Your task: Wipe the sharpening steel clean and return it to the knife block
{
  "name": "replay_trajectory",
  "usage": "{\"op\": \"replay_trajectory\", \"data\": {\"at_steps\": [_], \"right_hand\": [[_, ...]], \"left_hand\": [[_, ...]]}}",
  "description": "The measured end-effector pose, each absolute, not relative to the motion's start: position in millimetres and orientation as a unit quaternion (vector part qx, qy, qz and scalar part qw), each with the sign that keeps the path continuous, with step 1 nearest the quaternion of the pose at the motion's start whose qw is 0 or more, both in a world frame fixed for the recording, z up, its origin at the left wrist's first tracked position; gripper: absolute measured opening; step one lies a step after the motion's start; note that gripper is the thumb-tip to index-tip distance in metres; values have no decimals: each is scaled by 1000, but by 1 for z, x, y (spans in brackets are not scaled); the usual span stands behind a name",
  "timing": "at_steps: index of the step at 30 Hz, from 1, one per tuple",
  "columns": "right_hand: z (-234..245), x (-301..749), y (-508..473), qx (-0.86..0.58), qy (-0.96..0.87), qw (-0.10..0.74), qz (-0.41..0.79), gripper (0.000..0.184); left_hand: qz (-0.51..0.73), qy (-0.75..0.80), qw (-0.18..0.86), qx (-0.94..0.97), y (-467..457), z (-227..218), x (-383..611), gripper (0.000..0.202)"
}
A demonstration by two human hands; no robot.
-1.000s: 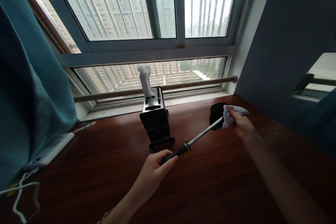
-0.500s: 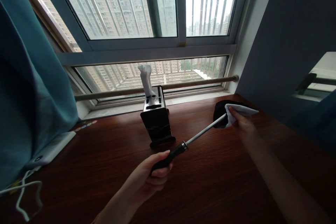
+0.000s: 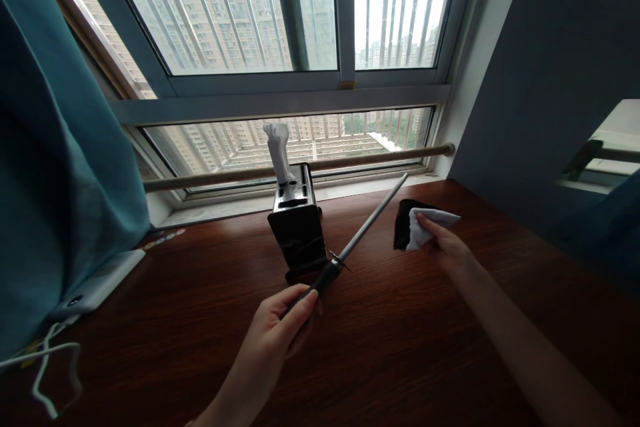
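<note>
Grey metal forms the long, thin, round rod (image 3: 373, 217) that slants across the centre of the frame, its tip toward the upper right, with a dark thin guard (image 3: 339, 261) and a slim black handle (image 3: 327, 275) at its lower end. The left hand (image 3: 289, 317), lower centre, has its fingers closed around that handle, thumb along the top. A loose one-handed hold like this could let the rod swing if the wrist turns, since its length lies well beyond the grip.

Right of centre, clear of the rod, the right hand (image 3: 447, 245) pinches a soft, folded black-and-white cloth (image 3: 425, 220) between thumb and fingers. Only one edge is gripped, so the folds could open or the cloth slip if it is tugged; whether its black part rests on the glossy red-brown wooden tabletop (image 3: 380, 353) cannot be told.

Just left of the rod, at the centre, stands an upright black block with a shiny slotted top (image 3: 299, 237), a white handle-like piece (image 3: 278, 150) rising from it. The guard overlaps the block's foot in view; contact is unclear, but a leftward sweep could knock the block toward the window (image 3: 280, 97).

Farther out, at the lower left, a flat white box-shaped device (image 3: 103, 283) and its loose white cable (image 3: 36, 380) sit well apart; a snag there seems unlikely.
</note>
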State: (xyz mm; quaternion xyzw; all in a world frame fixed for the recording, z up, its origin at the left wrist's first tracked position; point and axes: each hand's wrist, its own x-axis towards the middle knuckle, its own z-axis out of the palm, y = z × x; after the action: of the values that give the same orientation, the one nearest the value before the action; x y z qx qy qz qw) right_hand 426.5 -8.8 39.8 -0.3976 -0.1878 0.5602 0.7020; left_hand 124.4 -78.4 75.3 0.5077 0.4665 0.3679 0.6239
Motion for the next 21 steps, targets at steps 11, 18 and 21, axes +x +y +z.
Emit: {"op": "replay_trajectory", "data": {"at_steps": [11,18,21], "right_hand": [[40,313,-85,-254,-213,532,779,24],[25,310,-88,-271,-180,551,768,19],[20,307,-87,-279,-163,560,763,18]], "left_hand": [[372,477,475,640,-88,62,146,30],[314,438,662,521,-89,48,160,38],[327,448,552,623,-90,47,159,33]]}}
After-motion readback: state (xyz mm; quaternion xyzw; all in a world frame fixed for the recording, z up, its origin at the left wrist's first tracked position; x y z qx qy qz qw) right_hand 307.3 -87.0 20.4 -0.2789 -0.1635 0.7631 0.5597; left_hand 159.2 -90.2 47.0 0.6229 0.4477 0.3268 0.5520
